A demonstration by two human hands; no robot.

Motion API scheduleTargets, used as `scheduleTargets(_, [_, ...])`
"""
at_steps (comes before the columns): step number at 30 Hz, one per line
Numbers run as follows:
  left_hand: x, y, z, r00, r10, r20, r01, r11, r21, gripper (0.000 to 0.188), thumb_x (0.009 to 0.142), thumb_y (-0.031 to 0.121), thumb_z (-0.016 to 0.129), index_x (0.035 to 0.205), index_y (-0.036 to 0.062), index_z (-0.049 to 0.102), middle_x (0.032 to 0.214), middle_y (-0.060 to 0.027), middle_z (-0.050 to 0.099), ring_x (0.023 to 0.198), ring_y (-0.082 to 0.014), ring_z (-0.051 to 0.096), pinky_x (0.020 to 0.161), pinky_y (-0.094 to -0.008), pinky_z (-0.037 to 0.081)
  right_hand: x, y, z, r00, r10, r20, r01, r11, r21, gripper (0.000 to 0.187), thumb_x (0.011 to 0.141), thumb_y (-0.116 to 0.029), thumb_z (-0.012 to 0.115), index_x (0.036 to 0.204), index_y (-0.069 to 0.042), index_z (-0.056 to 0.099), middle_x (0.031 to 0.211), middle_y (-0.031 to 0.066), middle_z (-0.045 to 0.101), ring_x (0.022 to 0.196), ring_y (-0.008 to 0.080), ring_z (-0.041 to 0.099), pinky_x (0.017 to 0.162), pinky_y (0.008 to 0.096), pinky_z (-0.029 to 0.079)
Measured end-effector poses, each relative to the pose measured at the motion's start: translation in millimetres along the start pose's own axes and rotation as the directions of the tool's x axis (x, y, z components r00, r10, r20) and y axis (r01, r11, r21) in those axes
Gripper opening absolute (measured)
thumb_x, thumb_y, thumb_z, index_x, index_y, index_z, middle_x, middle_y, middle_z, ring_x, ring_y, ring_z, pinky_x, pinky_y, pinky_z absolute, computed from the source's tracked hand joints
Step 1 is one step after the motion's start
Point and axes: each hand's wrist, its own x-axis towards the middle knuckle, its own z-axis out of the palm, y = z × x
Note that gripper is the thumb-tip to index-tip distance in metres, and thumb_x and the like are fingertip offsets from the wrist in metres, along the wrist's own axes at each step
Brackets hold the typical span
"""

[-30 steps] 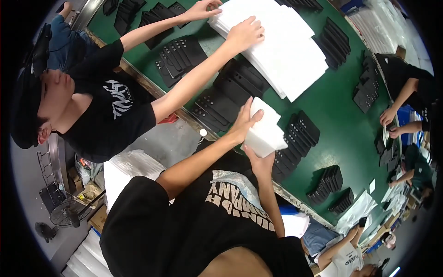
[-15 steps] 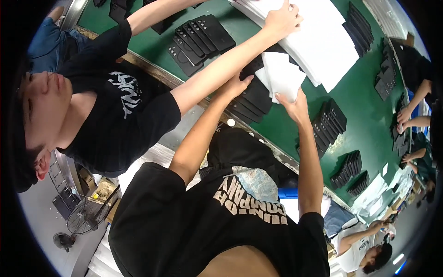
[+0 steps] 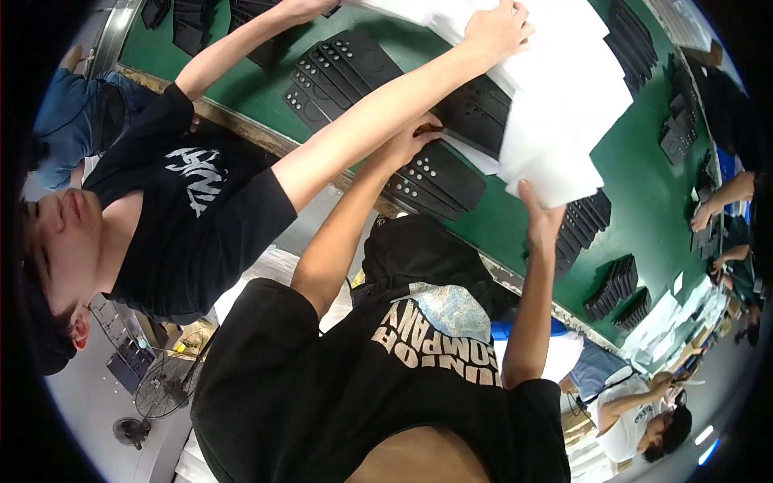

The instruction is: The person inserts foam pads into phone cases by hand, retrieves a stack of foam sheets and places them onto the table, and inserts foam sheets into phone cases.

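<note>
My right hand grips the near edge of several thin white sheets, thumb on top, and they fan out beside a bigger white stack. To the left, the fingers of my left hand are closed at the near end of a flat black panel. A white sheet shows under that panel's near edge. Just below my left hand, overlapping black panels with small round silver spots lie on the green table. A co-worker's arm crosses over my left wrist area and partly hides the panels there.
The co-worker's hand rests on the large white sheet stack. Fanned black panels lie at far left on the green table, with more rows at right. Other people work along the right side.
My right hand has moved right and slightly down, taking the white sheets along. My left hand has shifted slightly, and spotted panels now show beside it. The co-worker's other hand has moved left.
</note>
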Motion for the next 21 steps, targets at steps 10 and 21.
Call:
scheduleTargets(10, [10,38,14,0.986,0.161,-0.031,-0.126,0.865,0.486,0.015,0.079,0.008,0.070,0.093,0.0030,0.070,0.083,-0.0056,0.068,0.068,-0.0171,0.061,0.066,-0.0269,0.047,72,19,-5,0.837,-0.166,0.522,0.480,0.680,-0.553,0.045,0.078,-0.017,0.073,0.113,0.006,0.058,0.100,0.0173,0.067,0.081,0.0255,0.062,0.075,0.0345,0.050])
scheduleTargets(21, [18,7,-31,0.979,0.191,0.071,-0.198,0.975,0.104,0.023,0.074,0.012,0.076,0.093,0.0008,0.070,0.076,-0.0041,0.063,0.061,-0.0174,0.054,0.061,-0.0270,0.045,62,-42,1,0.939,-0.116,0.324,0.260,0.855,-0.448,0.039,0.083,-0.014,0.070,0.112,0.008,0.057,0.091,0.0164,0.067,0.073,0.0240,0.062,0.067,0.0306,0.050])
